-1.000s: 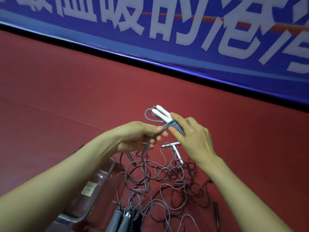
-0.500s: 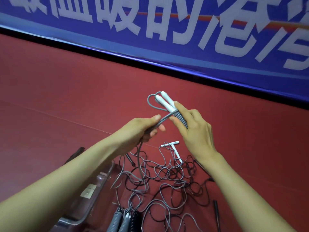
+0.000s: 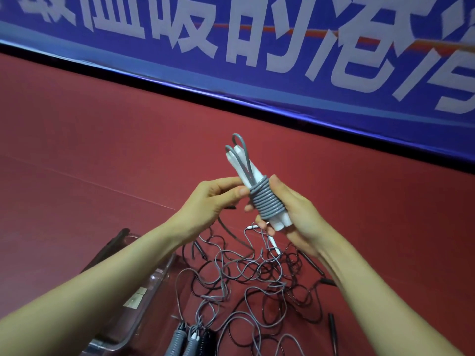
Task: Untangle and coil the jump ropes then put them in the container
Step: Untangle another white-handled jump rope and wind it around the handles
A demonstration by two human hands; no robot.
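A jump rope with two white handles and grey cord wound tightly round them forms a bundle (image 3: pixel 264 201), held upright in the air. My right hand (image 3: pixel 295 217) grips the bundle from the right and below. My left hand (image 3: pixel 213 199) pinches the top of the coil with thumb and fingers. Below lies a tangle of grey and black ropes (image 3: pixel 246 278) on the red floor, with a white handle (image 3: pixel 273 242) in it. A clear plastic container (image 3: pixel 144 299) stands at lower left, under my left forearm.
Several coiled bundles (image 3: pixel 190 343) lie at the bottom edge next to the container. Black handles (image 3: pixel 331 322) lie at the right of the tangle. A blue banner (image 3: pixel 282 47) with white characters runs along the back of the red floor.
The bundle has turned from slanted to nearly upright and the loose cord end is now wound in. My left hand moved from the trailing cord up to the coil.
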